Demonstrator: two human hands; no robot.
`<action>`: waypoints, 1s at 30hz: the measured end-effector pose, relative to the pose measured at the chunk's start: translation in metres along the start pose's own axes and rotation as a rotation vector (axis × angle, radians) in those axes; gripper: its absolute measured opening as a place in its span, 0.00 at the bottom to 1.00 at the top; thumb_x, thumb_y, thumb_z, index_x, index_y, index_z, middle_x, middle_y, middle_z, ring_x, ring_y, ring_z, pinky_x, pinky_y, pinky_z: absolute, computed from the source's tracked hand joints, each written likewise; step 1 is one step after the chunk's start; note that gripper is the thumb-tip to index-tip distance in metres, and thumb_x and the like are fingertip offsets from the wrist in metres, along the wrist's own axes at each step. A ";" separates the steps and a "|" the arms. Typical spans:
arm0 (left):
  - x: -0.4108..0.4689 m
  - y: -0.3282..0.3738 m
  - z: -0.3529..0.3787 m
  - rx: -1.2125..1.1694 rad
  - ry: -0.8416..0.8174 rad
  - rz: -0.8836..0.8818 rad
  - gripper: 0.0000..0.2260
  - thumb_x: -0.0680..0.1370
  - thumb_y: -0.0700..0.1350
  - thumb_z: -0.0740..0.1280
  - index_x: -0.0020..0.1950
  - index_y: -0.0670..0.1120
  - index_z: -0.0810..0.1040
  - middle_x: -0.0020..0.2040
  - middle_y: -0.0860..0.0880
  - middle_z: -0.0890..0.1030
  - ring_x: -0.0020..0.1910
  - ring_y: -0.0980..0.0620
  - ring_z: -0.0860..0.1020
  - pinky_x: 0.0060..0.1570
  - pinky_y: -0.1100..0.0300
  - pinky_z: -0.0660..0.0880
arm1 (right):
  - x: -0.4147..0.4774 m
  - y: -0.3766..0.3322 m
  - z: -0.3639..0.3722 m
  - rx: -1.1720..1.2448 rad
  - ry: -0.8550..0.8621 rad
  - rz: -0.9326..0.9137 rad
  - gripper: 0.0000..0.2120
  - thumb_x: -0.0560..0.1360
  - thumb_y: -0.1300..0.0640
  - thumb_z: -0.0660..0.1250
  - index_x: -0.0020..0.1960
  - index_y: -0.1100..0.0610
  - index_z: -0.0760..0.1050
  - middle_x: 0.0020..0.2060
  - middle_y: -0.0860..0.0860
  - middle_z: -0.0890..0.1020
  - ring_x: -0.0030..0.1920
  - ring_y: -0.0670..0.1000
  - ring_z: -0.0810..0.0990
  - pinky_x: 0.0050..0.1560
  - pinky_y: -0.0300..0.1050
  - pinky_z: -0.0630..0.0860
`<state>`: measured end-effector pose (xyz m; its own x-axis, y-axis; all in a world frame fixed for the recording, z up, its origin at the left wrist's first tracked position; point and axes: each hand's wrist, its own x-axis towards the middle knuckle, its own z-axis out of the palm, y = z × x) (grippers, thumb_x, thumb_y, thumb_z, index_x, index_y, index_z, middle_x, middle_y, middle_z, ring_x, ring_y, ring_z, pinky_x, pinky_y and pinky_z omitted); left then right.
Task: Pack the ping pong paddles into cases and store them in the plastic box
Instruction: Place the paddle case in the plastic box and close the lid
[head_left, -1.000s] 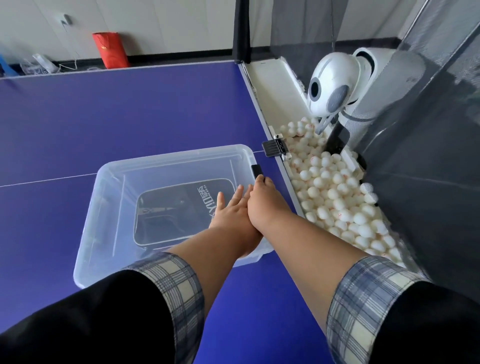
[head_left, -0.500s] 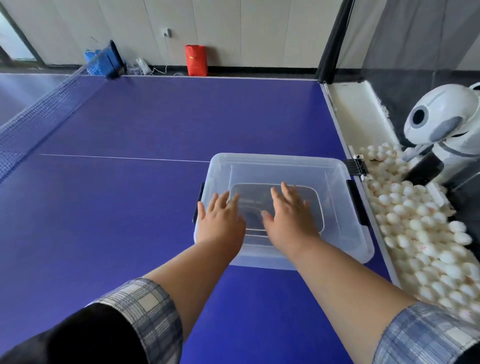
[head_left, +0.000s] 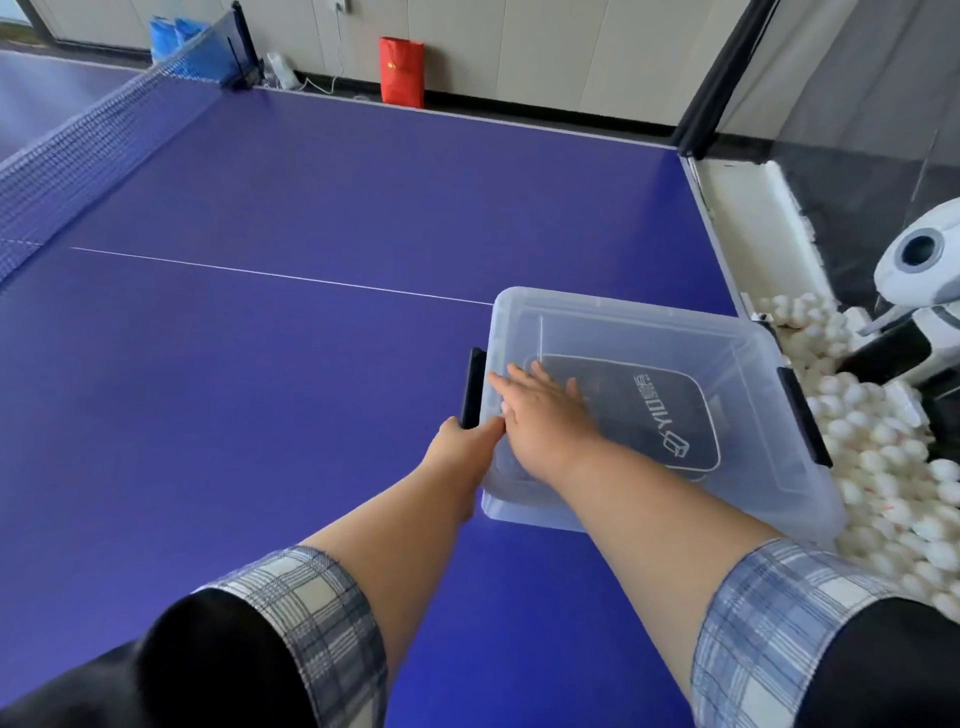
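Observation:
A clear plastic box (head_left: 649, 322) with its lid on stands near the right edge of the blue ping pong table (head_left: 260, 364). Through the lid I see a black paddle case (head_left: 660, 410) with white lettering lying flat inside. My left hand (head_left: 467, 447) is at the box's left end, fingers curled around the lower part of the black left latch (head_left: 474, 384). My right hand (head_left: 545, 415) lies flat on the lid close to that end, fingers spread. The black right latch (head_left: 802, 415) sits down against the box's side.
The net (head_left: 93, 135) crosses the table at the far left. Right of the table, a white ball-feeding machine (head_left: 919, 270) stands over a tray of many white balls (head_left: 883, 452). A red bag (head_left: 401, 71) leans against the far wall.
Both hands went from the box's right latch, across the lid's middle, to its left end. My left hand has closed on the left latch and my right hand rests on the lid.

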<state>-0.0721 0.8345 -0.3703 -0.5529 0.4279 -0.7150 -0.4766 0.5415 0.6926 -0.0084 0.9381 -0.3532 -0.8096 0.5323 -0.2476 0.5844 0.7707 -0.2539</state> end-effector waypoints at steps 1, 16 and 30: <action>0.004 -0.002 -0.002 -0.004 0.005 0.070 0.28 0.65 0.59 0.70 0.63 0.50 0.76 0.53 0.50 0.84 0.49 0.49 0.83 0.43 0.54 0.78 | 0.000 0.000 0.003 0.009 0.022 0.000 0.23 0.85 0.55 0.49 0.80 0.45 0.57 0.81 0.47 0.57 0.81 0.52 0.48 0.77 0.64 0.44; 0.009 0.002 0.007 0.425 0.117 0.494 0.26 0.81 0.50 0.59 0.79 0.53 0.58 0.71 0.53 0.73 0.65 0.50 0.76 0.59 0.57 0.73 | -0.001 0.008 0.012 0.063 0.076 -0.016 0.31 0.82 0.38 0.39 0.82 0.47 0.48 0.81 0.46 0.55 0.81 0.48 0.46 0.79 0.58 0.40; 0.006 0.012 0.009 0.646 0.171 0.505 0.26 0.81 0.46 0.60 0.79 0.51 0.58 0.74 0.49 0.70 0.68 0.48 0.73 0.61 0.57 0.70 | -0.003 0.008 0.008 0.105 0.055 -0.011 0.30 0.83 0.38 0.41 0.82 0.47 0.45 0.82 0.46 0.50 0.81 0.47 0.45 0.79 0.58 0.39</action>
<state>-0.0752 0.8500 -0.3667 -0.7159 0.6427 -0.2727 0.3130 0.6446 0.6975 -0.0010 0.9400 -0.3620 -0.8158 0.5448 -0.1938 0.5761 0.7369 -0.3536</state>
